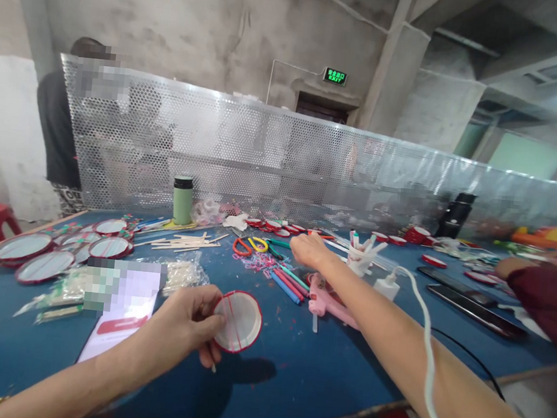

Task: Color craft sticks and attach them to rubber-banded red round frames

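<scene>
Shiny perforated metal sheeting point(244, 160) lines the far edge of a matt blue desk point(301, 382), before a rough, bare concrete wall point(179, 15). Near that edge are a satin-finish green bottle point(182, 203) and a smooth black flask point(455, 216). Raw wooden sticks point(186, 243) lie behind a crinkled clear plastic bag point(186, 276). Toward the right edge, a black phone point(478, 312) shows a glossy face; nearer the middle sits a smooth pink plastic glue gun point(328, 306). Fingers point(211, 326) hold a disc point(247, 321), its pale face smooth.

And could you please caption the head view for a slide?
Left hand holding a red-rimmed disc over a blue table, right hand extended beyond a pink glue gun.
</scene>
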`<state>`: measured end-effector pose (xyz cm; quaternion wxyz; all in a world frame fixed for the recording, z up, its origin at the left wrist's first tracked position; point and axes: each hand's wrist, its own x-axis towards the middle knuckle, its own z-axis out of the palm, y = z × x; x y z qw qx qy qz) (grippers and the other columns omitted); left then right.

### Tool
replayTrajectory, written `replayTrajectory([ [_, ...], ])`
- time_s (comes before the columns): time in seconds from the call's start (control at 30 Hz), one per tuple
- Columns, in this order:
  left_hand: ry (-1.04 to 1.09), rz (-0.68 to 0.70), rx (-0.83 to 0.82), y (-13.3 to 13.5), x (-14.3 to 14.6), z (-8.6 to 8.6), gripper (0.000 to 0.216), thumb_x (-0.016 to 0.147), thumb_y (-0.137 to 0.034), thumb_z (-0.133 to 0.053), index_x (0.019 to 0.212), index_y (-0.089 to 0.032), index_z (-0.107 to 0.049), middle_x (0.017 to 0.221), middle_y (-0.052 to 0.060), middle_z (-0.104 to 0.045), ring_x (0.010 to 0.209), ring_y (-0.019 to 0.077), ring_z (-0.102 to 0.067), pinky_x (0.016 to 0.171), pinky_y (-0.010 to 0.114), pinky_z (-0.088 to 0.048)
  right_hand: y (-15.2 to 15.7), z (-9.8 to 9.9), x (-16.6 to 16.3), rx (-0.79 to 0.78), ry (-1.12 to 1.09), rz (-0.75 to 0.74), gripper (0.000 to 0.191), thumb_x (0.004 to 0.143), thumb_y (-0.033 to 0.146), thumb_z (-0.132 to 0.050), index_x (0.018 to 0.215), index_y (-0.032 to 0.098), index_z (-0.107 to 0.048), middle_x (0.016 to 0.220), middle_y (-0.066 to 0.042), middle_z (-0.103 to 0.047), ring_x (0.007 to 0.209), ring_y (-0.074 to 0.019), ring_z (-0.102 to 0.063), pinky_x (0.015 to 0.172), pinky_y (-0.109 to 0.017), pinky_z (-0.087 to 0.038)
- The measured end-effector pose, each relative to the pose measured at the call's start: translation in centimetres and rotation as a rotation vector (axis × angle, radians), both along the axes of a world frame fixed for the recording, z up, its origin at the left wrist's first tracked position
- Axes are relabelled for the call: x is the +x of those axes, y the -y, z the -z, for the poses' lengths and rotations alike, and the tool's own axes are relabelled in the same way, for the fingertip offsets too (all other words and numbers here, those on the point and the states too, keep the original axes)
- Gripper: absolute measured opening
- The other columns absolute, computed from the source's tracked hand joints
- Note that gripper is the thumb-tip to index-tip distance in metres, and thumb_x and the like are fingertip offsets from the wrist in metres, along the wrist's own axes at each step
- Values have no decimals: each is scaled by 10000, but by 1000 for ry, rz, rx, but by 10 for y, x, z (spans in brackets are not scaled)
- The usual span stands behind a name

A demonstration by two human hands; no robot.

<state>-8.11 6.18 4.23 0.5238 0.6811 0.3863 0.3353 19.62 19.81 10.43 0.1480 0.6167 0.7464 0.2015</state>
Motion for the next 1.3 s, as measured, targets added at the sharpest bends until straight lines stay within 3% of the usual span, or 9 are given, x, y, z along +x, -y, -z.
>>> replayTrajectory([
  [0.1,-18,-5,4,1,1,-2,242,802,-382,-623,747,-161,-540,567,19,-661,492,156,-672,465,226,-529,0,-4,1,-9,27,-3,317,970,333,-633,1235,159,-618,1243,-94,-639,1069,-235,-653,907,-448,-555],
  [0.37,-43,-8,-2,1,1,-5,229,788,-376,-612,726,-172,-530,545,28,-674,464,147,-657,466,221,-513,1,13,-7,-75,80,-44,312,970,329,-635,1224,149,-622,1225,-96,-647,1046,-228,-661,894,-436,-561],
  [0.73,-37,-8,-8,4,0,-4,239,800,-391,-603,744,-173,-524,561,18,-660,485,155,-664,468,231,-518,1,18,-15,-92,95,-65,308,973,330,-630,1226,155,-622,1230,-94,-645,1052,-229,-659,898,-440,-560],
  [1.03,-57,-12,-10,4,1,-8,217,781,-373,-599,743,-172,-525,552,22,-664,466,141,-646,458,216,-502,-6,-2,2,-50,31,-43,311,968,331,-638,1227,161,-622,1231,-93,-643,1055,-230,-658,890,-429,-562],
  [1.3,-47,-4,6,0,-1,-1,224,797,-381,-585,745,-170,-527,540,16,-663,453,143,-649,454,216,-495,-12,3,5,18,-38,-22,326,968,333,-636,1242,159,-614,1248,-98,-635,1064,-234,-654,898,-439,-560],
])
